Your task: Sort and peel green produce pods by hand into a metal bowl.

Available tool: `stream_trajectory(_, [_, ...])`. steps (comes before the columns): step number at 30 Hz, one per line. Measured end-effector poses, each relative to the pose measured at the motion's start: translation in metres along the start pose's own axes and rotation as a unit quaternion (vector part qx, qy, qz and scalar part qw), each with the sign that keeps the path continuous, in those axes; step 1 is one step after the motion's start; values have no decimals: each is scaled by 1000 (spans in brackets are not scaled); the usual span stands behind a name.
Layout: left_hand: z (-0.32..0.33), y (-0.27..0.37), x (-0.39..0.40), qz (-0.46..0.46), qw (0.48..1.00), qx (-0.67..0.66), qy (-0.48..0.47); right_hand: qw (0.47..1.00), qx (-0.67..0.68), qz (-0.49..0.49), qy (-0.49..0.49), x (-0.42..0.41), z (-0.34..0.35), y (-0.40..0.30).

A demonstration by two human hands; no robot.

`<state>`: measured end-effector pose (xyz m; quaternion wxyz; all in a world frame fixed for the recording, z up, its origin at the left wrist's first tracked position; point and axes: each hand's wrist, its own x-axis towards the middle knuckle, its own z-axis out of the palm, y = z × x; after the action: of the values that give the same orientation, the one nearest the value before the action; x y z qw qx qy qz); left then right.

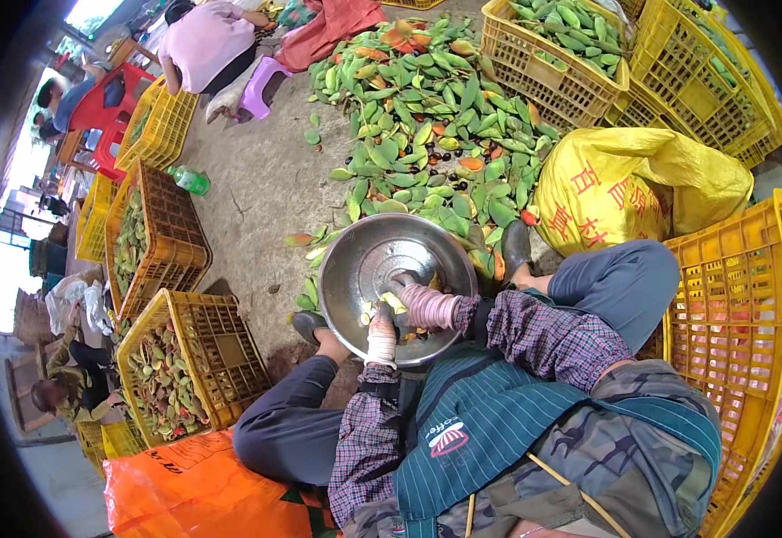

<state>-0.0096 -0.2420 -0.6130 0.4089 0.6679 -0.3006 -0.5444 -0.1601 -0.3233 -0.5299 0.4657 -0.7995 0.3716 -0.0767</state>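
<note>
A wide steel basin [344,262] is held between my feet, below both hands. My left hand [382,333], in a glove with pale wrapping at the wrist, points up into the basin with its fingertips at a pale yellow pod piece [396,304]. From the right comes my right hand [424,302], its glove wound with pinkish bands, and its dark fingertips meet the same piece. Fine finger detail is small and partly hidden. Loose pale bits [366,315] and brownish fragments lie in the basin by the hands.
A heap of green and orange seed pods [431,114], with dark seeds among them, spreads beyond the basin. Yellow crates [552,64] of pods stand right and left [229,350]. A yellow sack [592,188] and an orange bag [209,491] flank me. Another person [209,47] sits ahead.
</note>
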Motion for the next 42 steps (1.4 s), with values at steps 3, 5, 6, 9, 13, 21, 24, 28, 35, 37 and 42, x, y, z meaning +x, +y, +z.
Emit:
stream_trajectory(3, [-11, -4, -3, 77, 981, 179, 4, 996, -9, -47, -70, 6, -7, -6])
stream_trajectory(5, [-8, -2, -6, 118, 958, 263, 0, 990, -50, -95, -89, 8, -5, 2])
stream_trajectory(6, [4, 6, -9, 83, 961, 265, 0, 991, -53, -87, -85, 6, -9, 8])
stream_trajectory(9, [18, 23, -17, 79, 942, 326, -10, 986, -31, -99, -132, 4, -18, 14])
stream_trajectory(13, [10, 25, -24, 90, 924, 367, -53, 975, -200, -26, -97, 11, -16, 7])
stream_trajectory(21, [10, 56, -19, -46, 988, -56, -136, 978, 47, 183, -93, 10, -126, -10])
stream_trajectory(24, [-25, 27, -1, 51, 976, -44, -209, 998, 10, 35, 42, 69, -142, 22])
stream_trajectory(28, [25, 106, -27, -81, 918, -324, -213, 962, -82, 186, 181, 101, -187, 102])
stream_trajectory(35, [21, 95, -28, -67, 974, -158, -147, 968, -160, 178, 76, 167, -164, 172])
stream_trajectory(37, [19, 111, -31, -95, 972, -170, -134, 976, -90, 192, 54, 183, -148, 150])
stream_trajectory(42, [26, 116, -22, -125, 966, -176, -139, 994, 10, 107, 10, 194, -118, 117])
